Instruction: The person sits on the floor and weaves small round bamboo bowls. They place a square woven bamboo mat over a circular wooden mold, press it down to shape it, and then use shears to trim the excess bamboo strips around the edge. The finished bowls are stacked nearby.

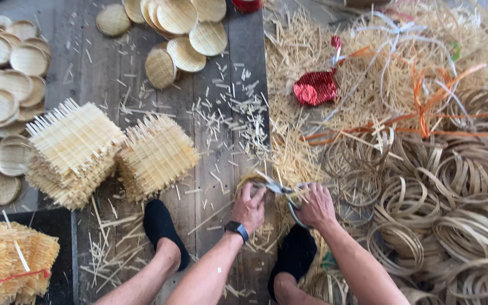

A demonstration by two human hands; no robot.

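My left hand, with a dark watch on the wrist, grips a small round woven bamboo piece near the edge of the wooden boards. Close beside it, my right hand holds metal scissors whose blades reach across to that piece's rim. Both hands hover just above my feet in black socks, over a litter of cut bamboo slivers.
Two stacks of square woven bamboo mats stand to the left. Finished round woven discs lie at the top and far left. A heap of bamboo rings fills the right. Straw scraps, orange strapping and a red foil wrapper lie beyond.
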